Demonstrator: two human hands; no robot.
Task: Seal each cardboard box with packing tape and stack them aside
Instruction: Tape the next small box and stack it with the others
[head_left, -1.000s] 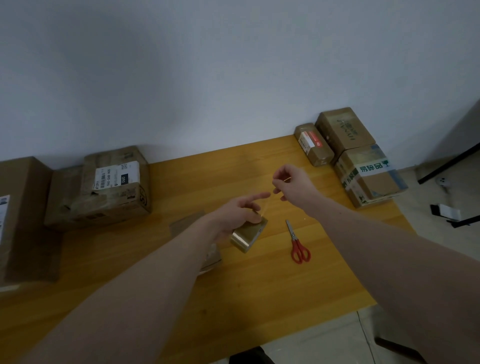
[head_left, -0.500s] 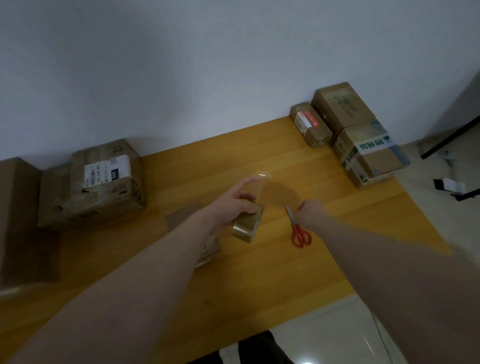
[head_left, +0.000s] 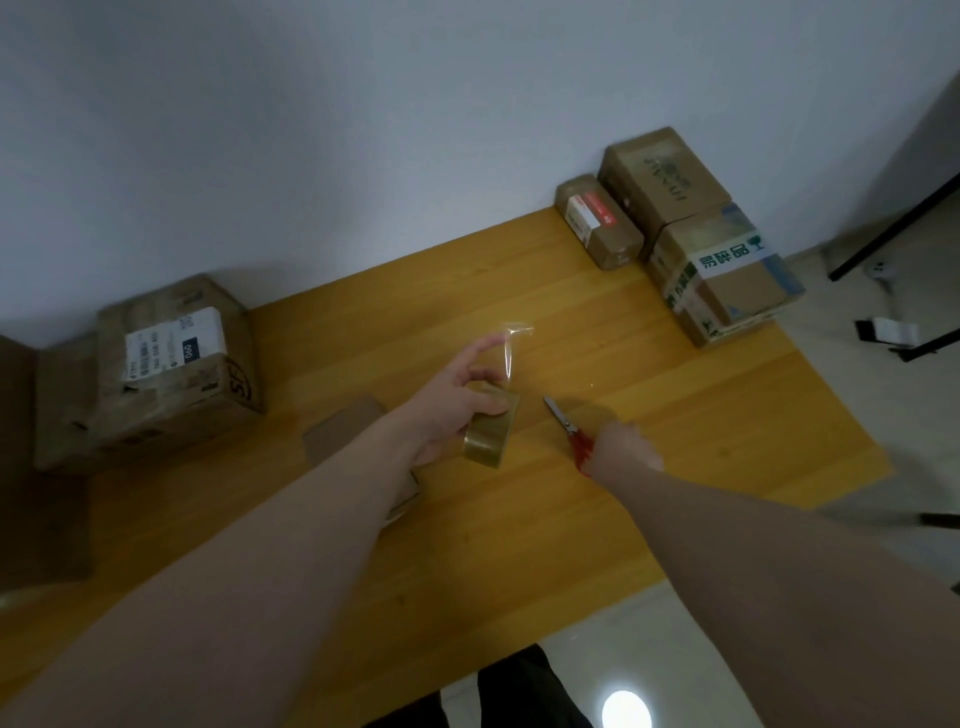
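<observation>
A yellow wooden table (head_left: 597, 519) carries three taped cardboard boxes (head_left: 722, 275) at its far right corner, a labelled brown cardboard box (head_left: 171, 369) on the left, and red-handled scissors (head_left: 566, 428) near the middle.

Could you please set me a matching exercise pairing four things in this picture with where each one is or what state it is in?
Things:
1. tape roll
2. scissors
3. tape strip
4. labelled box

Places or states:
A. at the table's far left, by the wall
B. gripped in the left hand
C. on the table, its red handles under the right hand
D. pulled up off the roll, its end by the left index fingertip

Pairs: 1-B, 2-C, 3-D, 4-A
</observation>
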